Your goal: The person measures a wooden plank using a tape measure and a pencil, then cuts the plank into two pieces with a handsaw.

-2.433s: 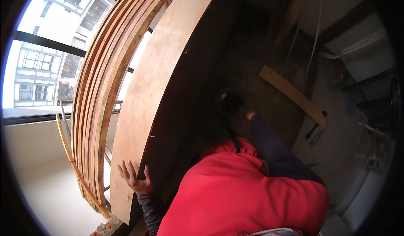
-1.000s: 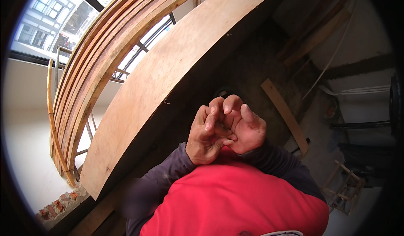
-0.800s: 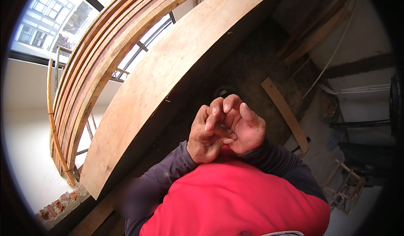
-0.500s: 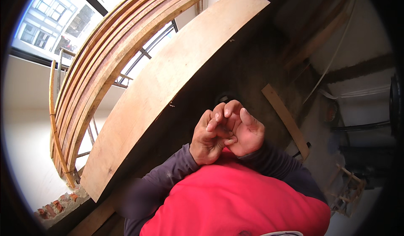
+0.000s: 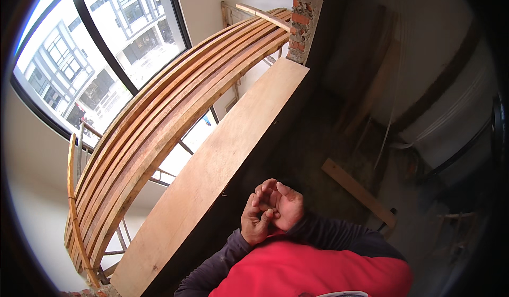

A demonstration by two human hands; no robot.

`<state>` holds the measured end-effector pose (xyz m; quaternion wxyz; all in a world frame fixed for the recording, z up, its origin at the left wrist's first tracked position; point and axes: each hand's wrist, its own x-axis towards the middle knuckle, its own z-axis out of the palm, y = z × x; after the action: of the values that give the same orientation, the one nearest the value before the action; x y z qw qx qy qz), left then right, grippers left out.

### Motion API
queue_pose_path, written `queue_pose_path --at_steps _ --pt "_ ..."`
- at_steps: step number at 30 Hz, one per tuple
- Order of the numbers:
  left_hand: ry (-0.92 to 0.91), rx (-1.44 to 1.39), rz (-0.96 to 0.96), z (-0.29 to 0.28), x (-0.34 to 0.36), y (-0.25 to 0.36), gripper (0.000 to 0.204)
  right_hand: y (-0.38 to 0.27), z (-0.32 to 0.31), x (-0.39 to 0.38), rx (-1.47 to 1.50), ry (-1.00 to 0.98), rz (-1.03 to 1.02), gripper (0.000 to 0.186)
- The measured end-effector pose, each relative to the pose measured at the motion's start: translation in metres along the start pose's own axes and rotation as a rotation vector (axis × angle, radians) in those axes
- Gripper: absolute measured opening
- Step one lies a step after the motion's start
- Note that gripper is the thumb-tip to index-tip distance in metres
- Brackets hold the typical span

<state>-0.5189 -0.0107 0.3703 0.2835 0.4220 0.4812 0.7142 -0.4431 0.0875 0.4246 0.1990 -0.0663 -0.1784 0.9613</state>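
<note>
My left hand (image 5: 256, 223) and my right hand (image 5: 286, 207) meet in front of my red shirt (image 5: 297, 265). The right palm faces inward, its fingers loosely bent and the thumb standing apart. Against that palm rest the left hand's thumb and fingertips, the left fingers half curled. No object shows in either hand, though the overlapping fingers hide part of the palms. Closest to them is a wide plywood board (image 5: 212, 170), slanting from lower left to upper right, its lower edge apart from my hands.
Behind the board, several long curved timber strips (image 5: 154, 117) span beside a large window (image 5: 122, 37). A short plank (image 5: 358, 191) lies at the right in shadow. Rough brickwork (image 5: 301, 19) forms a wall end at the top. A wooden stool-like frame (image 5: 457, 228) stands at far right.
My view has shifted, showing more window and the brick wall end. My hands appear lower and slightly left, still together with fingers bent.
</note>
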Motion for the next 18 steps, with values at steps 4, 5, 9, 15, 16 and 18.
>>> queue_pose_path --at_steps 4,5,9,15,16,18 --pt "-0.122 -0.118 -0.236 -0.014 -0.018 -0.03 0.023 0.003 -0.028 -0.007 -0.043 0.117 -0.093 0.033" --pt "-0.124 -0.096 -0.295 -0.014 -0.024 -0.037 0.028 0.003 -0.038 -0.013 -0.244 0.143 -0.063 0.031" --pt "-0.154 -0.177 -0.69 -0.022 -0.053 -0.084 0.047 -0.007 -0.132 -0.057 -1.414 0.497 -0.198 0.017" --pt "-0.722 0.741 -0.925 -0.09 -0.169 -0.238 0.053 0.024 -0.37 -0.294 -1.279 1.406 0.258 0.032" --pt "-0.74 0.776 -1.01 -0.097 -0.178 -0.242 0.053 0.033 -0.385 -0.322 -1.103 1.478 0.352 0.033" --pt "-0.746 0.831 -1.124 -0.104 -0.186 -0.245 0.054 0.048 -0.394 -0.358 -0.737 1.456 0.506 0.035"
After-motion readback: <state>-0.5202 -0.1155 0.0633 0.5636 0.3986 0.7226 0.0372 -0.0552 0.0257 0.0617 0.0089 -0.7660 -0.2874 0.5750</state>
